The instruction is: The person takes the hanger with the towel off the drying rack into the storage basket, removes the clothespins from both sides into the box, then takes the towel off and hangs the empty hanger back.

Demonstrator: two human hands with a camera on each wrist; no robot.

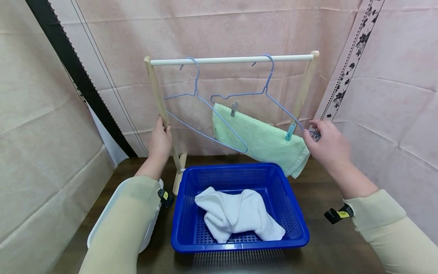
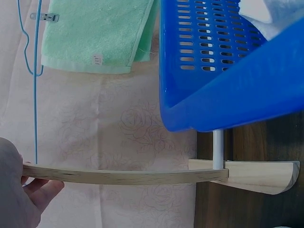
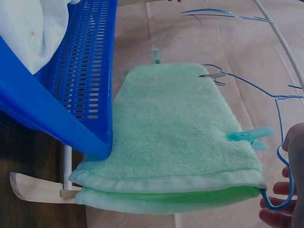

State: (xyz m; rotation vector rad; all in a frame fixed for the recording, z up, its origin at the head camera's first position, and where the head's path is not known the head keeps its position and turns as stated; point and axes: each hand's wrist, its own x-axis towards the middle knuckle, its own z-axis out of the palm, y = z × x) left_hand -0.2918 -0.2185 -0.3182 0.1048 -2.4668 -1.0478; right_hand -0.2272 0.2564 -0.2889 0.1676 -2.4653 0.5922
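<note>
The mint-green towel (image 1: 260, 139) hangs just right of the frame's centre on a blue wire hanger (image 1: 266, 89), whose right corner my right hand (image 1: 328, 145) pinches, ideally lightly lest the turquoise clothespin (image 1: 290, 131) slip, while my left hand (image 1: 159, 144) grips the wooden left post (image 1: 155, 89).

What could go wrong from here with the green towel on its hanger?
The hanger slopes down toward the right grip, so the green towel might slide that way despite the metal clip and teal clip. The towel hangs near the blue basket and may snag there. A tug could tip the rack if the left grip lets go.
</note>
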